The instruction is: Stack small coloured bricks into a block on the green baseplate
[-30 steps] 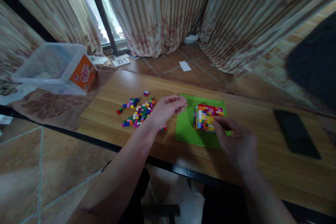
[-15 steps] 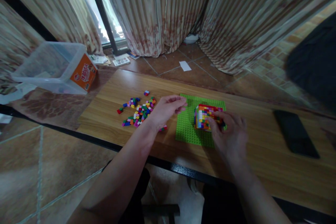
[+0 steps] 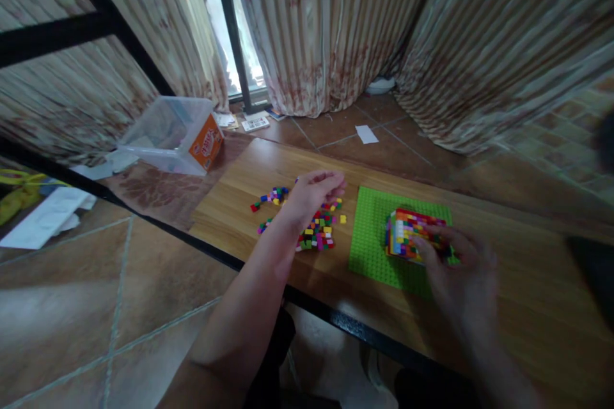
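On a green studded baseplate stands a block-shaped structure of small multicoloured toy bricks. My right hand is at its right side, thumb and fingers closed on its upper part; the fingertips are partly hidden and slightly blurred. My left hand hovers above the loose toy bricks, left of the baseplate. Its fingers are pressed together, and I cannot see whether anything is between them. The left hand and forearm hide part of the loose bricks.
The wooden table has a dark front edge. A dark flat device lies at the right. A clear plastic box with an orange label stands beyond the table's left end. Papers lie on the floor near the curtains.
The head view has turned left, so the table things appear farther right. My left hand has moved from the baseplate's left edge to over the loose bricks. My right hand stays at the structure.
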{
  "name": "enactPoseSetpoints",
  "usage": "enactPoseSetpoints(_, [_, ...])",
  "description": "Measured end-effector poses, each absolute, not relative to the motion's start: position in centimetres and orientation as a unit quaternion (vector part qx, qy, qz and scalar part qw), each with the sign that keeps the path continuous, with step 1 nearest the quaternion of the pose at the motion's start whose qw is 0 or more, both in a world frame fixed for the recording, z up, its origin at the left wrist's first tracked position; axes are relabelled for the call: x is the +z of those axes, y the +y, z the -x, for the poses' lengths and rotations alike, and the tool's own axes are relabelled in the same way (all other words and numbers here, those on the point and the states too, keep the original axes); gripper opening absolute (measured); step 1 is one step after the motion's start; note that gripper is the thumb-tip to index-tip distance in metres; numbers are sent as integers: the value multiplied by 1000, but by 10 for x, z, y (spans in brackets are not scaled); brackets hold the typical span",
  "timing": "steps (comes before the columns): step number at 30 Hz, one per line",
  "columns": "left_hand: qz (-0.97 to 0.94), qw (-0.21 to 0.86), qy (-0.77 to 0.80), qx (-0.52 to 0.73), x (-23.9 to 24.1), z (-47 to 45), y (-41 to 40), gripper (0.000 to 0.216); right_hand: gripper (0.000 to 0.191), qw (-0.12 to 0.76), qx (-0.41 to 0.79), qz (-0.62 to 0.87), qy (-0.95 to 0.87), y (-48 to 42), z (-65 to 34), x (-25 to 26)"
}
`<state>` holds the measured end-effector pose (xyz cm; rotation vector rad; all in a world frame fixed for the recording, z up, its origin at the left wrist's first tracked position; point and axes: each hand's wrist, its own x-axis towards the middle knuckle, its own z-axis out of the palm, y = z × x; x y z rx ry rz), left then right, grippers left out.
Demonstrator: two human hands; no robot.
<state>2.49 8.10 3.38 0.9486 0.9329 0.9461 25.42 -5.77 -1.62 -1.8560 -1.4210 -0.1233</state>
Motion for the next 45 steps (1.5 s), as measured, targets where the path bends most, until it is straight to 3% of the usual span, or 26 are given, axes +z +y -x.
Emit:
enactPoseSetpoints(7, [-497,495,502,505,30,15,107,6,16,415,-116,694,-576,-66,-252,-3])
enactPoseSetpoints(10, [-519,454,521,503,27,20,111,9,17,429,-150,638,-621,-71,-233,5])
enactPoseSetpoints(12, [-534,431,531,498,24,19,113,10,16,423,-103,603,-668,-73,-213,4])
enactPoseSetpoints(15, [-556,412,531,489,19,14,116,10,13,377,-60,557,-737,-70,-181,-7])
enactPoseSetpoints(23, [-608,410,509,451,17,-1,112,14,39,294,-44,627,-720,-56,-136,-31])
enactPoseSetpoints(30, [-638,390,499,437,19,-2,109,15,26,285,-36,651,-702,-49,-126,-32])
enactPoseSetpoints(38, [-627,429,480,439,20,-4,104,9,20,330,-24,630,-703,-45,-129,-31])
enactPoseSetpoints(41, [-632,508,420,408,26,-4,96,11,22,378,-18,616,-691,-41,-138,-22])
enactPoseSetpoints(45, [-661,636,290,275,37,-8,81,18,24,423,-18,631,-650,-38,-155,-6])
